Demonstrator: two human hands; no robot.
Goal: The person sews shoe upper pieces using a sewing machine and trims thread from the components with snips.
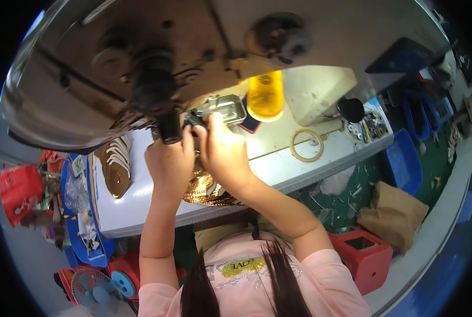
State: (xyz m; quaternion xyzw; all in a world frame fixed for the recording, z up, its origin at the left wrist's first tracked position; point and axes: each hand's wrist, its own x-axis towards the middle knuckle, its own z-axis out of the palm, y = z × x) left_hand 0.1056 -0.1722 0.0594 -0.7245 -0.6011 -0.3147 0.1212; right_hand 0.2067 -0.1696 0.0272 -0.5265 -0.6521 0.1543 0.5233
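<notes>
Both my hands meet below the sewing machine head [157,79], beside its dark needle post. My left hand [167,164] is closed, its fingertips partly hidden behind the post. Bent inward, the fingers of my right hand [223,153] press together at a small dark part next to the left thumb. What either hand pinches is hidden. Shiny gold material [199,185] spreads beneath my wrists toward the table's front edge. Left of it lies a brown-gold shoe upper [117,166] with white lacing. A clear, metal-rimmed tray [230,109] is just beyond my right fingers.
A yellow cylindrical container [266,98] stands behind the tray. On the right lie a tape ring [307,145] and a pile of small metal parts [370,128]. Below the table are a red stool [362,259], brown bag [394,214], blue bin [404,161] and fan [96,288].
</notes>
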